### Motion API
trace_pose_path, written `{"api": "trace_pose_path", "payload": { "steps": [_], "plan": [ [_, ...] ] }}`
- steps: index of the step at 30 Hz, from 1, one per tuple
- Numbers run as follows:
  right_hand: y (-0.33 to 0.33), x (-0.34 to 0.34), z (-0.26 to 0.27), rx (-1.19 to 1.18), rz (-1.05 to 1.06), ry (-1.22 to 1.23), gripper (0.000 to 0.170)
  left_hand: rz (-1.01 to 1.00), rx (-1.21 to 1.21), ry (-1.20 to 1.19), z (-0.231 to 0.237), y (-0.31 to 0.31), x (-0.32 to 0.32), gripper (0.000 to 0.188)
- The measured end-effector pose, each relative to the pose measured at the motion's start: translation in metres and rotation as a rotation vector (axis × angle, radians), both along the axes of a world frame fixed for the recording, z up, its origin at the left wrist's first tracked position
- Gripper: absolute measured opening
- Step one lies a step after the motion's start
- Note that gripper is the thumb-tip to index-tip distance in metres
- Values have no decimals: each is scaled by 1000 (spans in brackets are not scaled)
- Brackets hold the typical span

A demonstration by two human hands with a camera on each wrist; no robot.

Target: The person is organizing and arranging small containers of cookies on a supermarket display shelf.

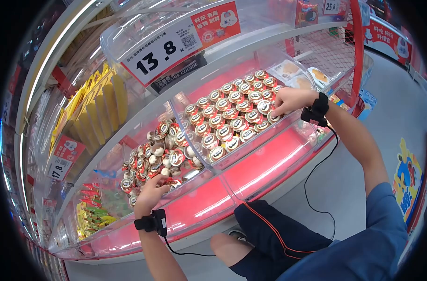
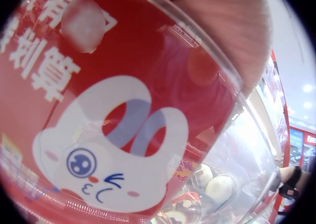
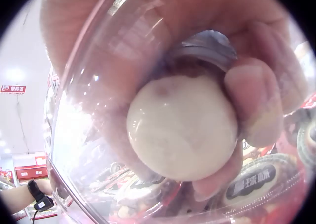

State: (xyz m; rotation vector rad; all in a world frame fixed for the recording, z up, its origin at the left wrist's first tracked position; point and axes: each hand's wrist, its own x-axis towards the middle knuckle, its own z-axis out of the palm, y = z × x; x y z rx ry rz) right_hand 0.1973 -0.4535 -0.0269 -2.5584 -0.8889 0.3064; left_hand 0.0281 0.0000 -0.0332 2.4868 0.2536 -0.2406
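- Seemingly done: rowed cups (image 1: 238, 124); right hand (image 1: 290, 101) grips one cup (image 3: 182, 130) in its fingers.
- Remaining: jumbled cups (image 1: 177, 157); left hand (image 1: 150, 194) at their edge (fingers part-hidden, cannot tell grip).

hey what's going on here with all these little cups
A person in a shop is handling lidded cups at a clear display bin. The right hand grips one cup, its rounded white base showing, at the edge of the neat rows. The left hand is at the front of the jumbled pile; whether it holds a cup is unclear. The rows stand lids up, while the pile lies every which way.
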Motion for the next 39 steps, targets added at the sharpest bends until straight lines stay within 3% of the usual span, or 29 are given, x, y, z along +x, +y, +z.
{"api": "trace_pose_path", "payload": {
  "steps": [5, 8, 12, 17, 24, 29, 39],
  "plan": [
    [4, -12, 4, 140, -162, -45, 47, 8, 7, -3, 1, 0, -1, 39],
    [0, -3, -10, 353, -325, -267, 43, 6, 17, 0, 1, -1, 1, 38],
    [-8, 3, -14, 246, -197, -250, 40, 21, -28, -7, -3, 2, 1, 37],
    [-3, -5, -7, 204, -247, -168, 29, 8, -24, -14, -3, 3, 1, 36],
    [-13, 8, -15, 251, -205, -90, 25, -10, -20, -6, -5, 7, 3, 35],
    [-16, -6, 5, 27, -239, -74, 30, -18, -26, -6, -3, 8, 4, 35],
    [-21, 0, -10, 138, -194, -136, 27, 3, -116, 120, 10, -5, 3, 27]
  ]
}}
